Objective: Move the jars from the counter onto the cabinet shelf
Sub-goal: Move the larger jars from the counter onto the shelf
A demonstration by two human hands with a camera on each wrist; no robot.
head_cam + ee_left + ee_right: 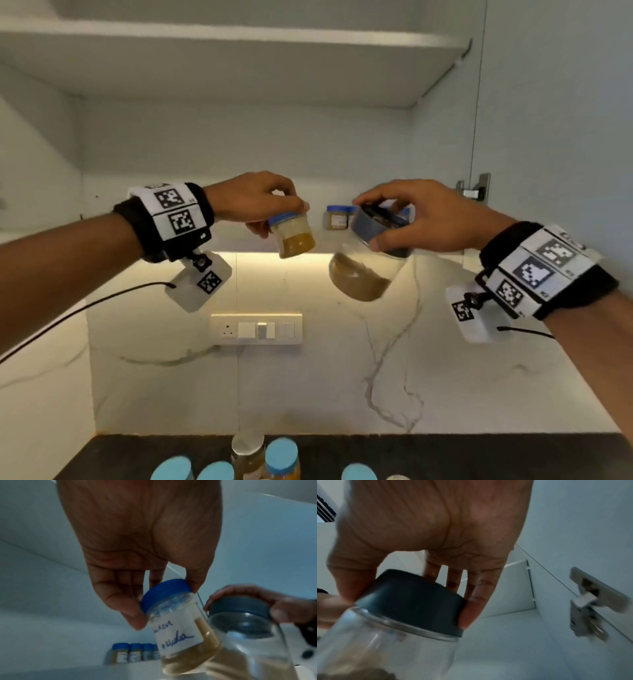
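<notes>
My left hand grips the blue lid of a small labelled jar holding yellow-brown powder, raised at the level of the cabinet shelf. In the left wrist view the small jar hangs tilted from my fingertips. My right hand grips the dark lid of a larger clear jar, tilted with its brown contents at the bottom left. The right wrist view shows the larger jar's dark lid pinched between thumb and fingers. Several blue-lidded jars stand at the back of the shelf.
More jars with light blue lids stand on the dark counter below. A switch panel is on the marble backsplash. A door hinge sits on the cabinet's right wall. An upper shelf spans above.
</notes>
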